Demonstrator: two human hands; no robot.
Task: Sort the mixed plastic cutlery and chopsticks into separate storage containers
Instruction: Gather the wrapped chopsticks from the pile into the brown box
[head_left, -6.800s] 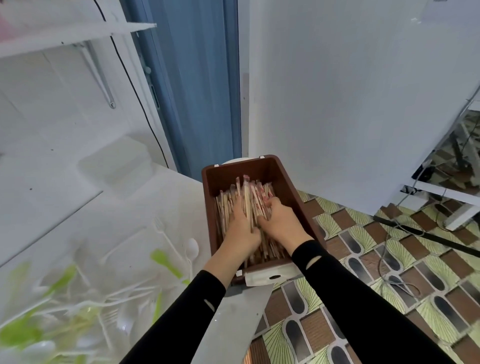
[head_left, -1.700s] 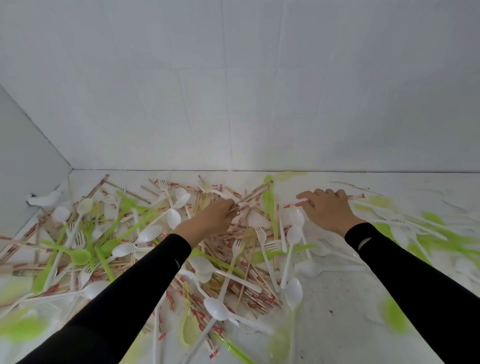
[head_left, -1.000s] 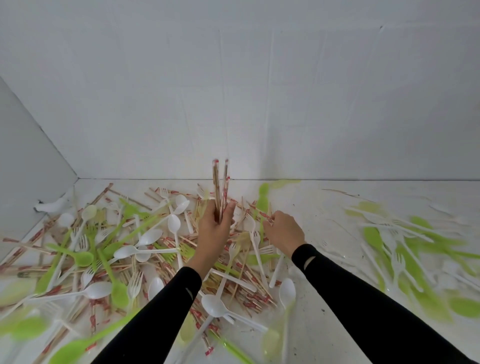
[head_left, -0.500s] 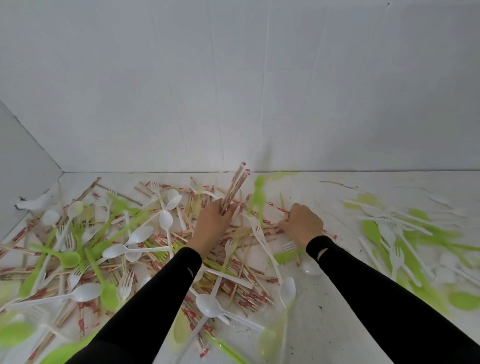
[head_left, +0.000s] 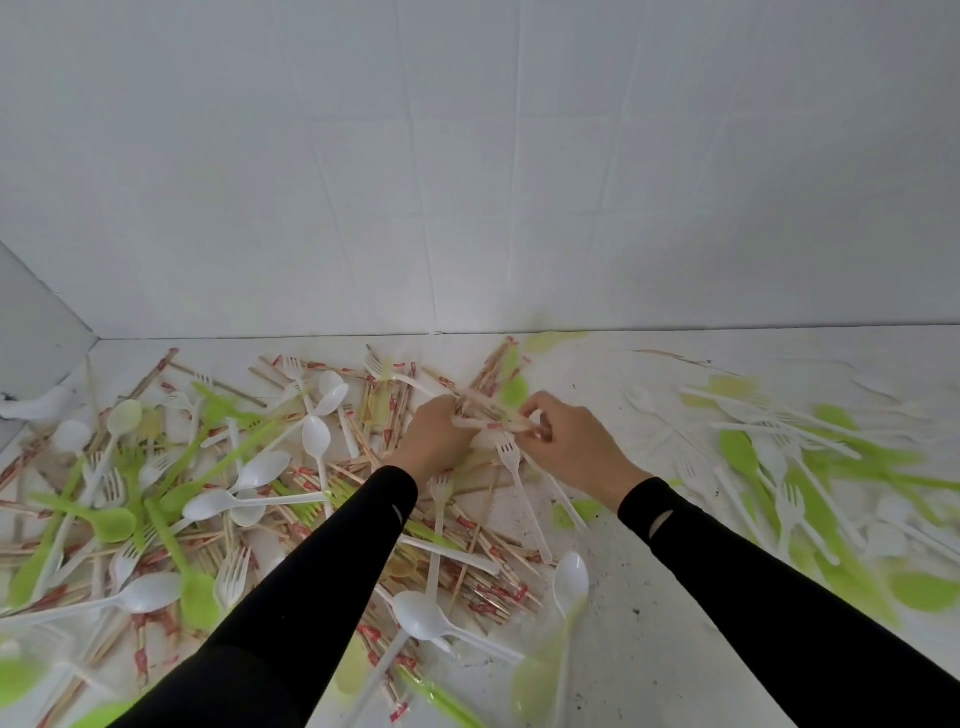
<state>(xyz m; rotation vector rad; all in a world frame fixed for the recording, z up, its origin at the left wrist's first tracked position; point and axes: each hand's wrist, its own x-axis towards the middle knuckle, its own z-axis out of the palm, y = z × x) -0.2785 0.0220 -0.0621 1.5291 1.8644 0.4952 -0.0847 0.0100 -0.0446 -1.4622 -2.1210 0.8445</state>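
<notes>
Frame centre: left hand and right hand, fingers curled, both pinch chopstick bundle over mixed pile on white bench. Blurred spoon-fork heap at right.

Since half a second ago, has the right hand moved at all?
Yes. The right hand has shifted left, closing on the white fork that lies still, and now pinches the chopsticks that the left hand holds.
</notes>
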